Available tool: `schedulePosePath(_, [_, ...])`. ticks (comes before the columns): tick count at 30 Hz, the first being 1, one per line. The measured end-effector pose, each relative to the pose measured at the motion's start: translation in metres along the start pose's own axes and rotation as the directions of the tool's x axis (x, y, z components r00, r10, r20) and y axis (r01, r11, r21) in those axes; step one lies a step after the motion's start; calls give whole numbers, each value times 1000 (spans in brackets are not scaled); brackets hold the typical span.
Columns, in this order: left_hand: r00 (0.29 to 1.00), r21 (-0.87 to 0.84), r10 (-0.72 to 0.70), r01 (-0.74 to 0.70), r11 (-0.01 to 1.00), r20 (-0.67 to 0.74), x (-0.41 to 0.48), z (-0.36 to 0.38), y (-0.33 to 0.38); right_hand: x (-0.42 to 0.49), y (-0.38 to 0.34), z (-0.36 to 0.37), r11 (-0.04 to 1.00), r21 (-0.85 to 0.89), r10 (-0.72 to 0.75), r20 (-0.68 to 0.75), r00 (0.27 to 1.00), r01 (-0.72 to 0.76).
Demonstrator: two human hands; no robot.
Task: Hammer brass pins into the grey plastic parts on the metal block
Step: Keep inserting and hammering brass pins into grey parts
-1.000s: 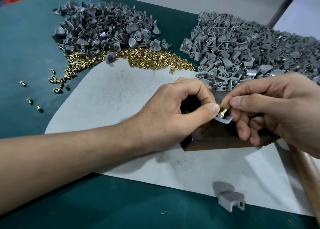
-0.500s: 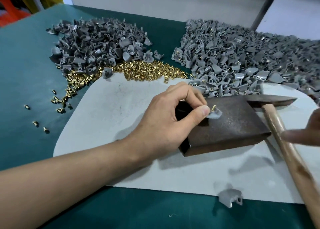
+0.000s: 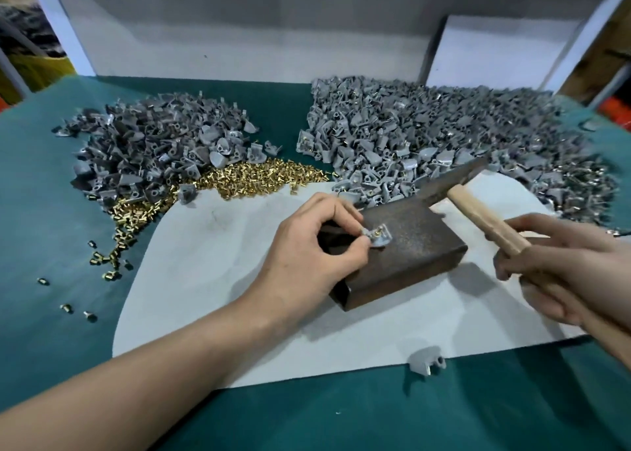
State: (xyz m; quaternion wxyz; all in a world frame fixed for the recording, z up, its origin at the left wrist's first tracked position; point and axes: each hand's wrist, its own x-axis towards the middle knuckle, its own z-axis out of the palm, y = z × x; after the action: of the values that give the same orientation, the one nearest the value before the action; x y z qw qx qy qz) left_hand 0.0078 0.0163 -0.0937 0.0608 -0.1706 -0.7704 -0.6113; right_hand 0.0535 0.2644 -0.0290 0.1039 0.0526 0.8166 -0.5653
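A rusty brown metal block (image 3: 409, 256) lies on a pale sheet in the middle of the table. On its top left part sits a small grey plastic part (image 3: 379, 238) with a brass pin (image 3: 378, 232) standing in it. My left hand (image 3: 307, 256) pinches that part at its left side with thumb and fingers. My right hand (image 3: 560, 273) grips the wooden handle of a hammer (image 3: 485, 218). The hammer's dark head (image 3: 454, 180) hangs above the block's far edge, tilted up to the right.
A dark grey heap of plastic parts (image 3: 153, 150) lies at the back left, a lighter, larger heap (image 3: 444, 136) at the back right. Loose brass pins (image 3: 252, 177) spread between them and trail left. One grey part (image 3: 426, 360) lies at the sheet's (image 3: 205, 280) near edge.
My right hand let go of the pin, moved right and took the hammer's handle. The hammer rose off the table, its head now over the block's far edge. My left hand kept the part.
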Motion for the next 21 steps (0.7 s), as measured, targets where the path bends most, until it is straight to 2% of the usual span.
schedulePosePath(2, [1000,-15,17,-17,1000,0,1,-1,0,-14,-15,12,967,-201,-192,-158,968,159])
schedulePosePath(5, [1000,-13,24,-24,1000,-9,3,-1,0,-35,-37,26,915,-297,-322,-128,938,274])
schedulePosePath(6, [1000,-13,13,-13,1000,-15,3,0,0,-37,-39,29,860,-408,-379,-113,918,305])
schedulePosePath(8, [1000,-14,-4,4,1000,-25,3,1,1,-41,-40,34,668,-685,-454,-65,889,291])
schedulePosePath(9, [1000,-16,-6,5,1000,-28,3,2,1,-43,-41,37,585,-776,-448,-68,891,234])
schedulePosePath(11, [999,-8,6,-6,1000,-37,4,2,0,-48,-41,42,490,-853,-428,-54,902,181])
schedulePosePath(13, [999,9,20,-19,1000,-45,4,1,-1,-54,-45,42,465,-864,-434,-34,900,191])
schedulePosePath(17, [998,2,14,-13,1000,-56,3,1,2,-61,-51,47,510,-834,-450,-49,892,211])
schedulePosePath(21, [998,-8,7,-7,1000,-66,3,0,1,-61,-45,57,543,-816,-341,-1,940,196])
